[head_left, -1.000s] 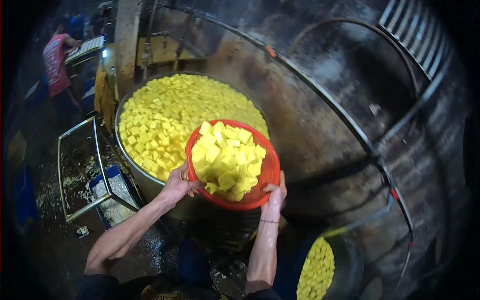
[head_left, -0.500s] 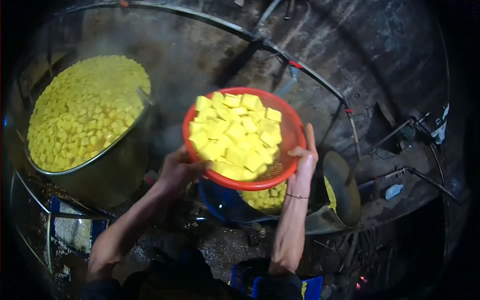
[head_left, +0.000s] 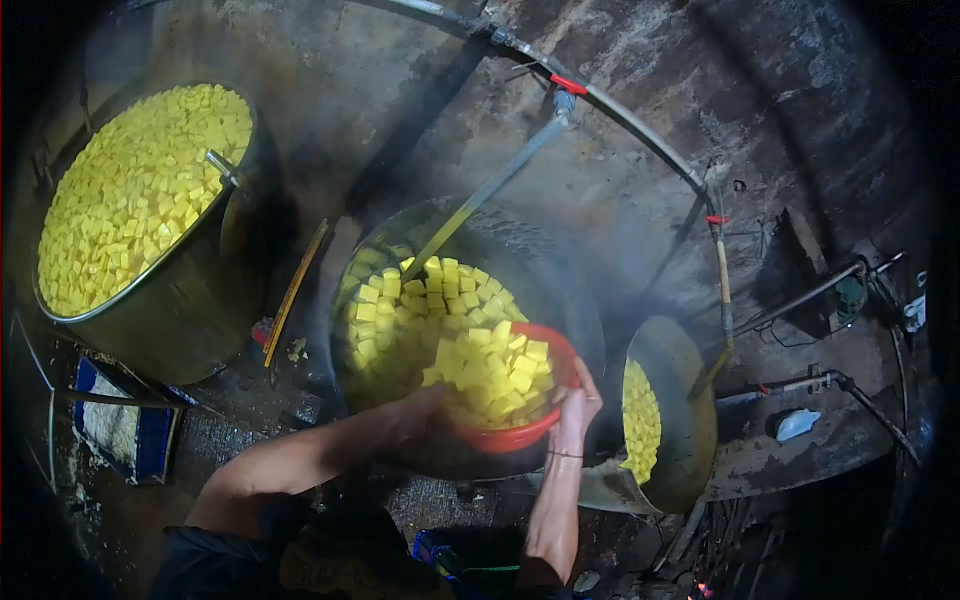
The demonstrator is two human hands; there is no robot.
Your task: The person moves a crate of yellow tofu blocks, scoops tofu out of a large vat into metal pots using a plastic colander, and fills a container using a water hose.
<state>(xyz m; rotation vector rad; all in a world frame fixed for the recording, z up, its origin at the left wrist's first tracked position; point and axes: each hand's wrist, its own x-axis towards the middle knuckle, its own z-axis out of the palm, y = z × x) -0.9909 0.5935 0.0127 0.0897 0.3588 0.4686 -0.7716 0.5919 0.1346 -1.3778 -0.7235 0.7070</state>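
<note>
A red colander [head_left: 568,362] heaped with yellow cubes [head_left: 500,375] is between my hands, over the near right part of a large steaming vat [head_left: 460,212]. It looks tilted toward the vat, and cubes cover its left rim. My left hand [head_left: 425,408] grips the near left side, its fingertips partly hidden by cubes and steam. On the right rim, my right hand [head_left: 576,400] is closed with its fingers along the outside. More yellow cubes [head_left: 375,300] fill the vat below, partly veiled by steam.
At the left stands a tall metal drum [head_left: 165,330] full of yellow cubes. A pipe [head_left: 490,190] slants down into the vat. To the right, a tilted metal vessel [head_left: 690,390] holds more cubes. A wooden stick [head_left: 295,290] and a blue crate [head_left: 152,445] lie left.
The colander has moved down and nearer, over the vat, and tipped; both hands went with it. The camera view has shifted, showing more of the vat.
</note>
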